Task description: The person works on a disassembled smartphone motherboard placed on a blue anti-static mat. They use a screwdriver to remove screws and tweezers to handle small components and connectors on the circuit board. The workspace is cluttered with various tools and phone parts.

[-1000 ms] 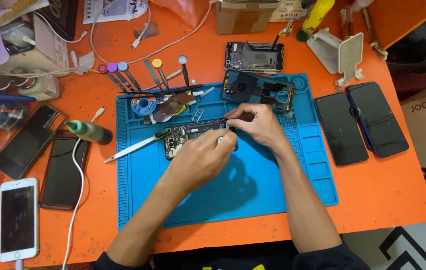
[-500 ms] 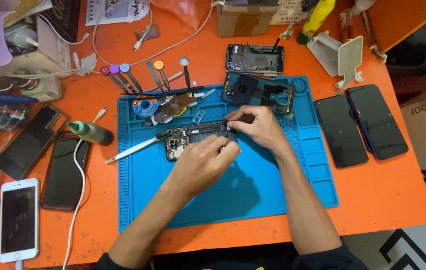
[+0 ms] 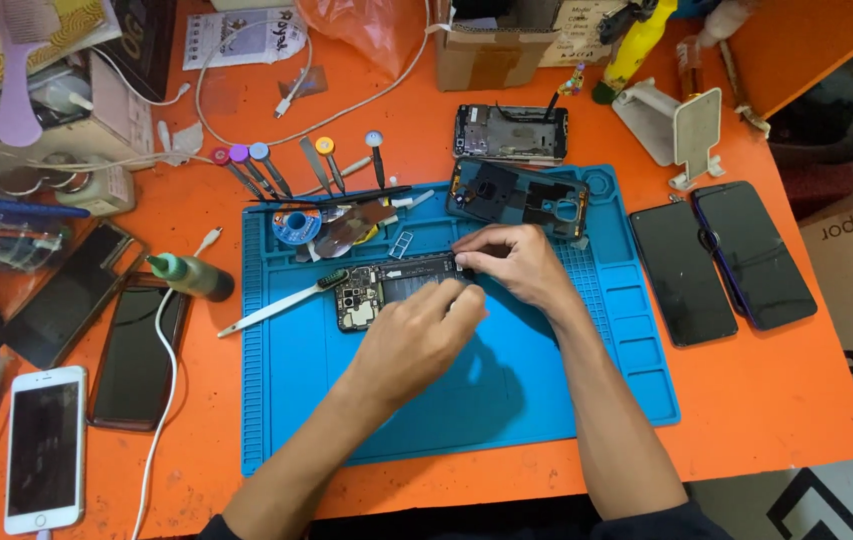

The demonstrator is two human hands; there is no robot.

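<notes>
Both hands work on the opened phone (image 3: pixel 386 285): left hand (image 3: pixel 416 335) pressing it, right hand (image 3: pixel 511 262) pinching its far edge; next calls for fine prying.

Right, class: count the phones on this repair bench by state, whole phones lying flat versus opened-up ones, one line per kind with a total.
Whole phones lying flat: 5 (white phone, two dark ones left, two dark ones right)
Opened phones or shells: 3 (under the hands, on the mat's top edge, above the mat)
Total: 8
</notes>
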